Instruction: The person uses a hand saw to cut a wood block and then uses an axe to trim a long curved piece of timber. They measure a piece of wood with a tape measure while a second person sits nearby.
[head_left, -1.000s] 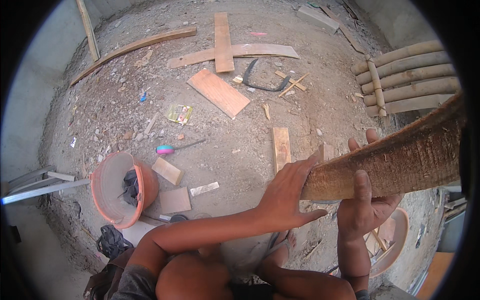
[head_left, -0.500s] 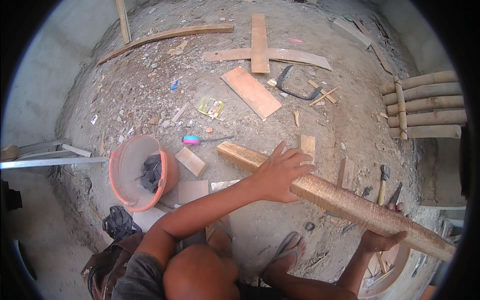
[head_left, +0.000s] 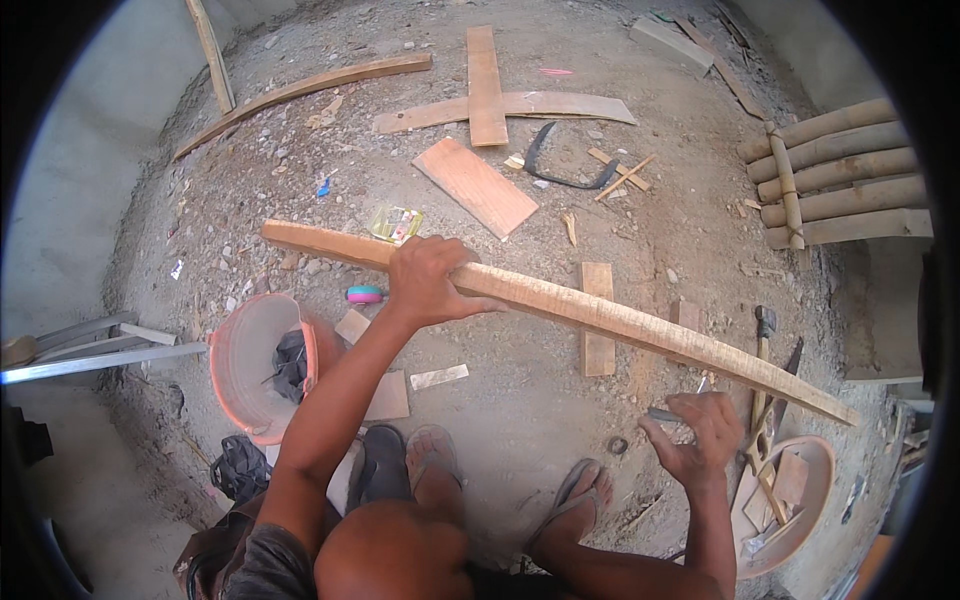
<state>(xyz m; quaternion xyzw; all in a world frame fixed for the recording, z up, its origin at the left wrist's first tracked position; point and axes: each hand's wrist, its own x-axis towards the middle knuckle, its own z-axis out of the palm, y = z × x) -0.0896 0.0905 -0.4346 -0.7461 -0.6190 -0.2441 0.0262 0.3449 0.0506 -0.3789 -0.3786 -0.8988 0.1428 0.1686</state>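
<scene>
Beam (head_left: 560,302) of rough-sawn wood slants across the head view I am watching, held above the ground (head_left: 540,400), its left end near a plastic wrapper (head_left: 397,224) and its right end reaching out past a hammer (head_left: 765,322). I see the left hand (head_left: 430,280) clasped on it, left of its middle: the fingers go over the far edge and the thumb lies along the near side. The right hand (head_left: 700,430) is just below the right part, looking apart from it, fingers bent and thumb standing off. A small dark item (head_left: 663,413) shows between that thumb and the fingers; from here I cannot tell whether it is pinched or lies beyond them.

I judge the wood stiff and fairly heavy for its length, so with a single hold off the middle, the long right side should want to dip and twist the wrist. The coarse face looks grippy rather than slippery, though splinters seem likely. Nothing about it looks fragile. For a steadier hold I would favor the part just left of where it crosses over the short board (head_left: 598,355), or one hand toward each end, wrapped over opposite edges.
</scene>
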